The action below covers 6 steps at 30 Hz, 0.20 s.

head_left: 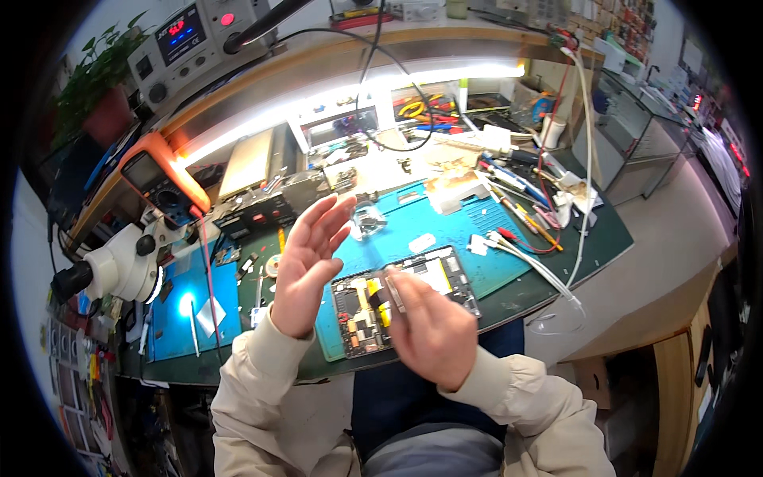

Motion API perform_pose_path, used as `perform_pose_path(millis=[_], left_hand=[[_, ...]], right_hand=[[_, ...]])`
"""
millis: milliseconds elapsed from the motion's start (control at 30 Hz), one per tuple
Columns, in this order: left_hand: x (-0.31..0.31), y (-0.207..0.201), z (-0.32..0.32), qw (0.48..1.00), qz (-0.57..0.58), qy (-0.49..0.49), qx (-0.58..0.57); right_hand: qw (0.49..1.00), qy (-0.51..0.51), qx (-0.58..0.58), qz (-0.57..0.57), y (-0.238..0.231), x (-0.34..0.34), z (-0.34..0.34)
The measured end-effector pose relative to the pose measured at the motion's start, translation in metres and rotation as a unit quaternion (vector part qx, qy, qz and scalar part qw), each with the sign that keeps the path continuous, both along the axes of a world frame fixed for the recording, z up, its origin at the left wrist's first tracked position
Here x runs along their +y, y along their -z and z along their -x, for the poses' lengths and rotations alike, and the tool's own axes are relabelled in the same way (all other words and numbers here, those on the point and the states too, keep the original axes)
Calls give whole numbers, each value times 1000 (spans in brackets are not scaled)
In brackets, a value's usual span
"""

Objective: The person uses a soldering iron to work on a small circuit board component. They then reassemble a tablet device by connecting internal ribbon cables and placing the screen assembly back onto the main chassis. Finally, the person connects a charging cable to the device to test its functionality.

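Note:
An opened tablet (pixel 365 331) lies on the blue work mat (pixel 497 258) near the table's front edge, its circuit board, yellow strips and dark frame exposed. Over its middle, my right hand (pixel 435 327) is closed, thumb and fingers pinching a small thin metallic piece (pixel 395 294) whose kind I cannot make out. My left hand (pixel 306 266) is raised beside the tablet's upper left corner, empty, fingers apart and slightly curled. Just beyond its fingertips stands a small clear container (pixel 368 221). A white translucent piece (pixel 422 242) rests on the mat beyond the tablet.
White cables (pixel 532 266) with a red clip lie to the right, below a heap of pens and tools (pixel 528 187). At left are a microscope (pixel 119 266), an orange multimeter (pixel 163 179) and a second blue mat (pixel 175 318). A power supply (pixel 187 40) sits on the shelf.

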<state>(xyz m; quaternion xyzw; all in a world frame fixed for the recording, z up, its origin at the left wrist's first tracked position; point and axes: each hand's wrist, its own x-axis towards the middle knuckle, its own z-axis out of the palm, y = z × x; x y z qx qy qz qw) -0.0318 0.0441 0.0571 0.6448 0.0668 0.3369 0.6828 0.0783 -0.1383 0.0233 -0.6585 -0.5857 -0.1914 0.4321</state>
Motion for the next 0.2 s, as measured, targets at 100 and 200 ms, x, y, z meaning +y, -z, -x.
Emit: perform_pose_path(millis=[100, 200], left_hand=[[10, 9, -12, 992, 104, 61, -45], [47, 58, -21, 981, 84, 145, -101]], right_hand=[[998, -14, -3, 56, -6, -3, 12], [997, -40, -11, 67, 3, -3, 12]])
